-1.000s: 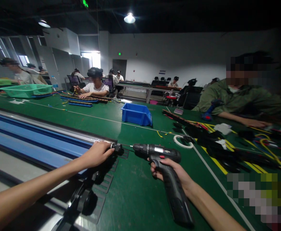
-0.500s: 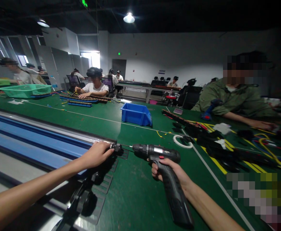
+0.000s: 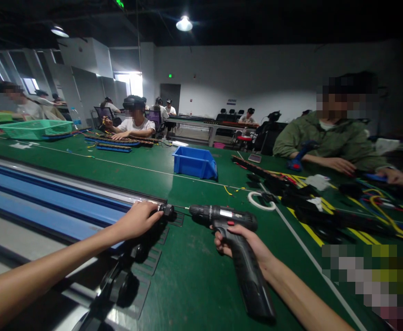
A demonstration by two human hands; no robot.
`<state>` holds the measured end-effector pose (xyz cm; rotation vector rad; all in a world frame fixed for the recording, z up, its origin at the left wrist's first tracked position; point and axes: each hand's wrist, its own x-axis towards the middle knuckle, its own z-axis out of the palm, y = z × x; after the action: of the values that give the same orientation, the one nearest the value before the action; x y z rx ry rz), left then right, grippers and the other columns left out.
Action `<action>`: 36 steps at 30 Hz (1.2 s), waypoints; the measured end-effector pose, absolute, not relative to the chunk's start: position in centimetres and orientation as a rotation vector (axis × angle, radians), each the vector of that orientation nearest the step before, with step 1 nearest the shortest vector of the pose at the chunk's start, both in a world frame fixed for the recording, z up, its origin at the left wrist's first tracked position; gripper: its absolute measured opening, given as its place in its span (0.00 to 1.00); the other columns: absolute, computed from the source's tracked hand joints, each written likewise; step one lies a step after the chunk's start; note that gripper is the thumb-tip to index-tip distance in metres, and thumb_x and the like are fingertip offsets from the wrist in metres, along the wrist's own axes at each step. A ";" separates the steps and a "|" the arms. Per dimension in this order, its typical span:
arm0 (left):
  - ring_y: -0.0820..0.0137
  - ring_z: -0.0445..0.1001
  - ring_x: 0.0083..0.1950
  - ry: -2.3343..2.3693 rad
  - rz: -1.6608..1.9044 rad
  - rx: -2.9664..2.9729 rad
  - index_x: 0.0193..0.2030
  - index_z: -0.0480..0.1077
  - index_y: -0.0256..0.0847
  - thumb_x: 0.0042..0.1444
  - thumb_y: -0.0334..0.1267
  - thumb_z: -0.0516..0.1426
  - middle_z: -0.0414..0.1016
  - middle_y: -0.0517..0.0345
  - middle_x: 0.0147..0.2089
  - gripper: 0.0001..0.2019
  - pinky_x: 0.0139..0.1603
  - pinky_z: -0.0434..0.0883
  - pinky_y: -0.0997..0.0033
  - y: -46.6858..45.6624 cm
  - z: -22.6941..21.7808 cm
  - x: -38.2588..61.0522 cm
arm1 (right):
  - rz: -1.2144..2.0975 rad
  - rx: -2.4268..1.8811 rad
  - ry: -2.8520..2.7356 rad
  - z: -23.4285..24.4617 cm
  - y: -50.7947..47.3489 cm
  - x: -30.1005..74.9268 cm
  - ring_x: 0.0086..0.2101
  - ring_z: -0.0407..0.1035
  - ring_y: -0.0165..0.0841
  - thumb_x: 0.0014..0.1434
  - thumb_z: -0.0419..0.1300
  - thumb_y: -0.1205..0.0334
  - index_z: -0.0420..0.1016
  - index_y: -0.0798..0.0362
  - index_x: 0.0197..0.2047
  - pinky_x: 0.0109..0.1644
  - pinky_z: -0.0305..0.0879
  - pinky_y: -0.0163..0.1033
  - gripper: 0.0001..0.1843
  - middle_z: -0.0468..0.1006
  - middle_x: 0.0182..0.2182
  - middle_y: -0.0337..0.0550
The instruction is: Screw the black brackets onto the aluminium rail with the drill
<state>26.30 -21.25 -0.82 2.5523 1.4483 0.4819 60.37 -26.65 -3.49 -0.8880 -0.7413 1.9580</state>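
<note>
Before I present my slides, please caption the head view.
Right hand grips a black pistol-shaped drill; left hand touches a stubby black part.

Left hand (image 3: pixel 141 220): mine was bare, with slim fingers (image 3: pixel 152 208).
Left forearm (image 3: pixel 56 271): bare as well, long and slender, broadening toward the edge of my view.
Right hand (image 3: pixel 255 247): I had this one bare too, its fingers rounded.
Right forearm (image 3: pixel 297 289): bare, smooth, tapering to my wrist.
Fingernails: too small to make out.
</note>
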 end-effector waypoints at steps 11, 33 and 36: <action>0.64 0.72 0.35 1.421 0.528 2.541 0.33 0.71 0.40 0.66 0.47 0.46 0.75 0.53 0.32 0.19 0.37 0.61 0.69 -21.4 -0.6 26.3 | 2.008 -0.923 -0.727 -2.9 -26.9 60.2 0.32 0.70 0.32 0.59 0.60 0.57 0.74 0.62 0.37 0.31 0.66 0.31 0.14 0.74 0.30 0.49; 0.65 0.72 0.35 1.360 0.571 2.502 0.35 0.73 0.39 0.66 0.46 0.48 0.76 0.54 0.33 0.18 0.36 0.61 0.70 -21.3 -0.5 26.2 | 2.072 -0.880 -0.766 -3.6 -26.4 60.6 0.32 0.71 0.31 0.60 0.58 0.55 0.74 0.64 0.36 0.30 0.66 0.28 0.16 0.73 0.31 0.50; 0.65 0.72 0.35 1.365 0.574 2.504 0.35 0.73 0.39 0.66 0.46 0.48 0.75 0.54 0.33 0.18 0.36 0.60 0.70 -21.4 -0.5 26.3 | 2.065 -0.874 -0.767 -3.7 -26.4 60.7 0.32 0.71 0.31 0.61 0.58 0.55 0.74 0.63 0.36 0.30 0.66 0.28 0.16 0.74 0.31 0.51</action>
<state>26.26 -21.39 -0.51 2.5036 1.3646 0.5739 60.67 -26.40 -3.72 -0.8740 -0.7672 2.0651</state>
